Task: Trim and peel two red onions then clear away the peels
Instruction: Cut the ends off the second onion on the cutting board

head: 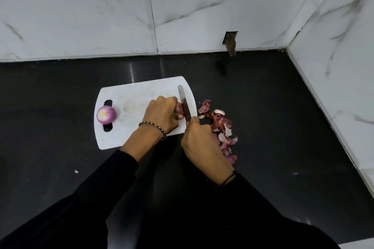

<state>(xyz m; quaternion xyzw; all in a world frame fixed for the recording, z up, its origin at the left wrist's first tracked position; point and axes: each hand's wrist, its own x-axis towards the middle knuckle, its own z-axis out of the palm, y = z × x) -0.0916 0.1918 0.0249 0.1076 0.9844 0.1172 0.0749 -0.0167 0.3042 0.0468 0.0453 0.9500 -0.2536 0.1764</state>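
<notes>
Head view: red onion (179, 109) under left hand (162, 116), knife (185, 103) in right hand (202, 145).

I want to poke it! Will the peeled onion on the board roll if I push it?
Probably; the onion looks round, so a push could roll it across the board. Its trimmed end might stop it. Peeled and smooth, it may feel slippery.

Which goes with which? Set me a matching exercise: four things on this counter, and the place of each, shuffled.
Things:
1. peeled onion
2. knife
3. peels
4. second onion

Places:
A. gripped in the right hand
B. heaped on the counter, right of the board
C. at the board's handle slot
D. held under the left hand

Pairs: 1-C, 2-A, 3-B, 4-D
</notes>
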